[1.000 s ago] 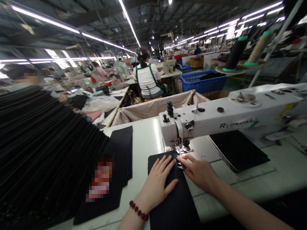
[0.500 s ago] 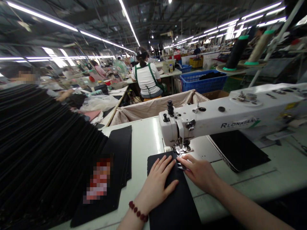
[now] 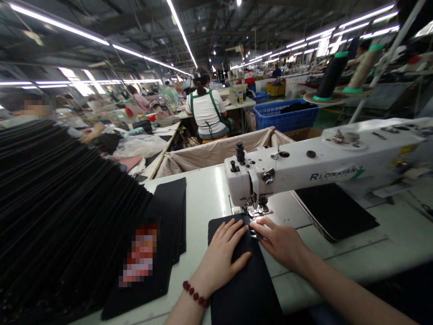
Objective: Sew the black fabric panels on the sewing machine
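A black fabric panel (image 3: 248, 284) lies under the sewing machine (image 3: 277, 169), its far edge at the presser foot (image 3: 259, 211). My left hand (image 3: 225, 253) rests flat on the panel with fingers spread, a dark red bead bracelet at its wrist. At the panel's right edge, just in front of the presser foot, my right hand (image 3: 282, 241) is closed around small thread snips (image 3: 256, 234). Their pointed metal blades stick out to the left; the rest is hidden in the palm. The right index fingertip is close to the foot.
A tall stack of black panels (image 3: 61, 216) fills the left side, with loose black panels (image 3: 165, 225) beside it. Another pile of panels (image 3: 334, 212) lies under the machine arm. Thread cones (image 3: 331, 76) stand at the right. A co-worker (image 3: 208, 108) sits ahead, near a blue basket (image 3: 284, 116).
Both hands and the panel stay practically in place. The whole view has shifted very slightly.
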Demonstrator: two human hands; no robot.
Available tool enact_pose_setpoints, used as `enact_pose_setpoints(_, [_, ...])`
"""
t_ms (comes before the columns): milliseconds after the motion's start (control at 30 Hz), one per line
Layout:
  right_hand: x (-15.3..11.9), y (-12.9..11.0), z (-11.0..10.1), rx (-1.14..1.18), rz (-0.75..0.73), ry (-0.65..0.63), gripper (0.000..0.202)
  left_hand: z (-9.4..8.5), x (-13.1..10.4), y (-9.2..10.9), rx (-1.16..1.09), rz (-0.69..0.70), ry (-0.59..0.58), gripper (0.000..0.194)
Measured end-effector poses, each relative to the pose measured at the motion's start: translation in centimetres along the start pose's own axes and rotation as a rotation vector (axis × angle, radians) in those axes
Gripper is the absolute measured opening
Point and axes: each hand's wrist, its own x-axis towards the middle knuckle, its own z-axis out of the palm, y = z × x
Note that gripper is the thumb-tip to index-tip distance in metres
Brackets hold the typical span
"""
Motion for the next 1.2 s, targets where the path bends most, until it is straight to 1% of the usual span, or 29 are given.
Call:
enact_pose_setpoints(367, [-0.09, 0.14, 0.2, -0.009, 0.007, 0.006, 0.046, -0.13, -0.06, -0.17, -0.001, 0.025, 0.016, 0.055])
enact_pose_setpoints(967, [-0.09, 0.13, 0.08, 0.002, 0.013, -0.005, 0.044, -0.21, -0.05, -0.12, -0.019, 0.018, 0.048, 0.054])
enact_pose_setpoints(1200, [-0.17, 0.17, 0.14, 0.004, 0.013, -0.006, 0.045, -0.44, -0.07, 0.08, -0.011, 0.008, 0.02, 0.053])
